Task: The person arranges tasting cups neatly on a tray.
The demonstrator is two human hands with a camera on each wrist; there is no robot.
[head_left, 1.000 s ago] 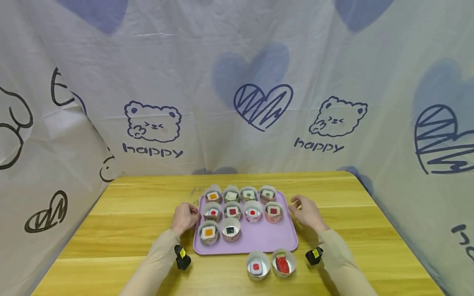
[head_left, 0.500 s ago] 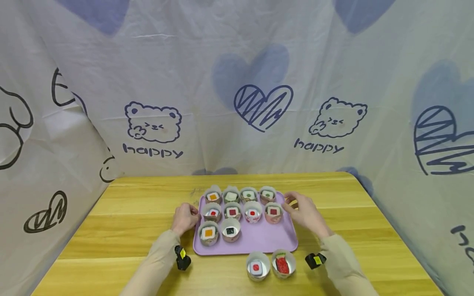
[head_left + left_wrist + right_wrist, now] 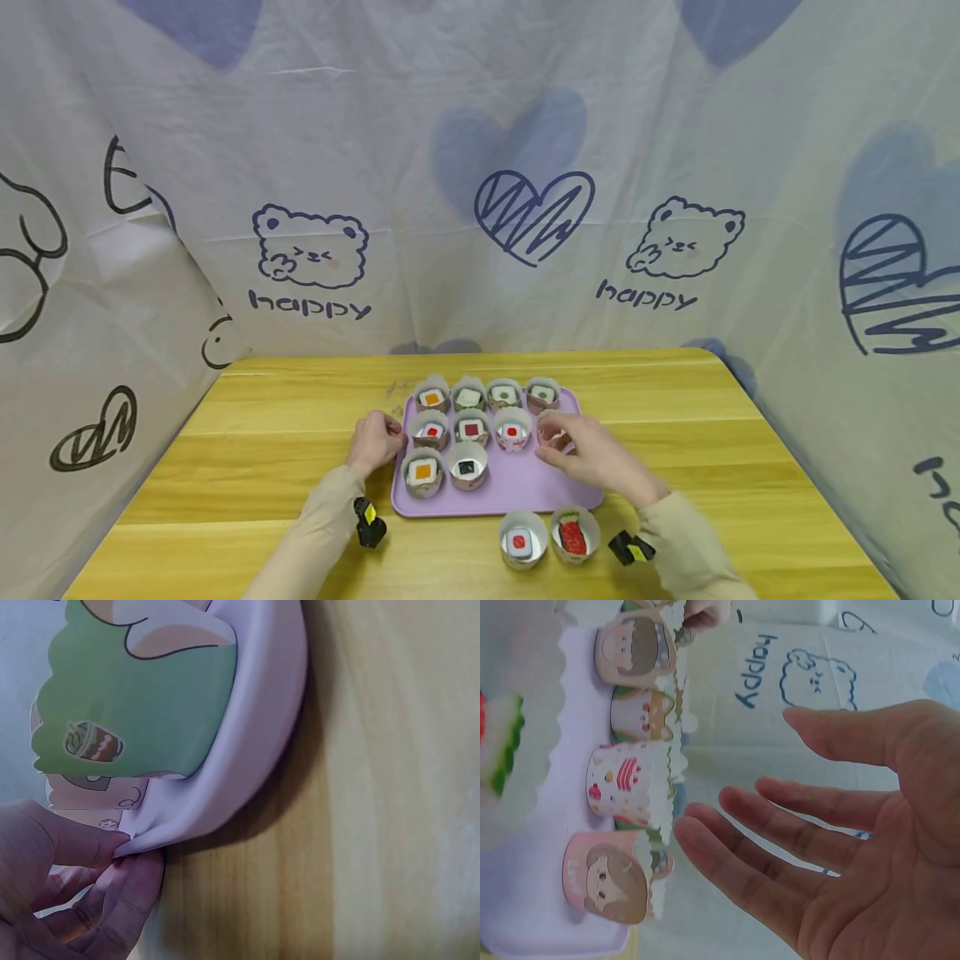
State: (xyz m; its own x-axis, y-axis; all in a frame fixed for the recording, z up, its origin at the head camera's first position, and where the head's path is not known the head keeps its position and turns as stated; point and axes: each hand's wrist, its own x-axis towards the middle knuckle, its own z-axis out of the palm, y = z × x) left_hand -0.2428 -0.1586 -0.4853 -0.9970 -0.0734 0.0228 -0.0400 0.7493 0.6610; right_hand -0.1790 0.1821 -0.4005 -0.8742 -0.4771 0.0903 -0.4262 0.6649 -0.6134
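Observation:
My left hand [image 3: 375, 443] pinches the left rim of a lilac tray [image 3: 532, 496]; in the left wrist view, thumb and fingers [image 3: 135, 889] close on that rim beside a green paper cup [image 3: 150, 705]. Over the tray's right part hovers my right hand [image 3: 600, 458], its fingers spread and slightly bent, holding nothing. It partly covers the pink paper cup at the right end of the middle row; the right wrist view shows this pink cup [image 3: 607, 877] standing upright on the tray. Several paper cups in rows hold small sushi-like pieces, among them one with a dark top [image 3: 467, 467].
In front of the tray, on the wooden table [image 3: 247, 467], stand two more paper cups: one with a white piece with a red centre [image 3: 518, 542], one with a red and green piece [image 3: 572, 537]. A printed cloth [image 3: 420, 250] hangs behind.
My right hand has moved left from beside the tray's right edge to over the tray, by the middle row's right cup. The left hand, tray and cups stay where they were.

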